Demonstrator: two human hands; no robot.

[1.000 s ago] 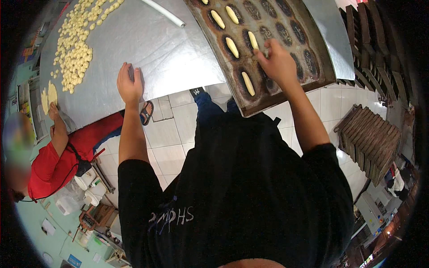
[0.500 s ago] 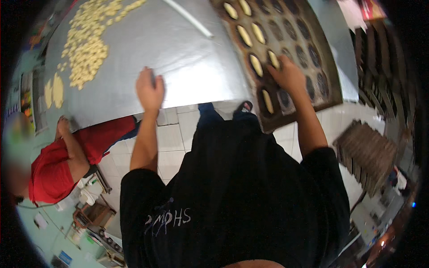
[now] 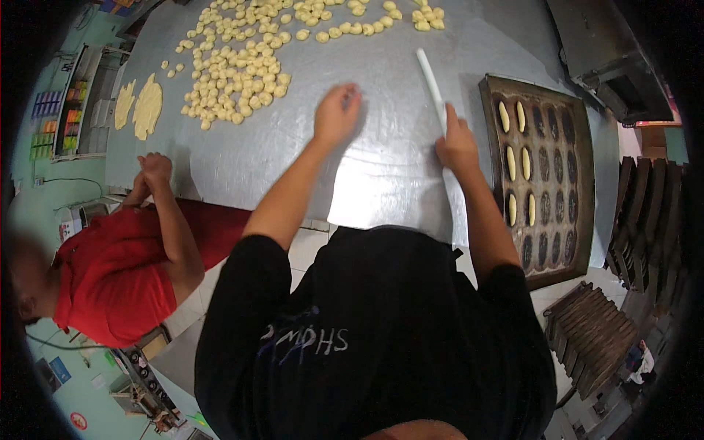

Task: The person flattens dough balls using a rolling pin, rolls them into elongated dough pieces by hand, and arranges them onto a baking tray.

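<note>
My right hand [image 3: 459, 147] is at a long white rod [image 3: 431, 79] lying on the steel table. Its thumb and fingers close round the rod's near part. To the left, my left hand [image 3: 337, 116] is above the bare metal, loosely curled with thumb and fingers apart; I see nothing in it, though the fingertips are blurred. Many small dough balls [image 3: 238, 88] lie beyond and left of it. On the right, a dark baking tray [image 3: 539, 280] with oval hollows holds dough strips [image 3: 512, 163] in its left columns. My right forearm covers part of its near left corner.
Flattened dough pieces [image 3: 149, 108] lie at the left of the steel table [image 3: 293, 169]. A person in a red shirt [image 3: 121, 275] stands at left, hands together by the table edge. Stacked ridged moulds [image 3: 590, 334] and a dark metal box [image 3: 605, 55] are at right.
My right hand has left the dough strip in the tray and moved onto the white rod. The view has shifted, showing more dough balls. The person in red has brought their hands together.
</note>
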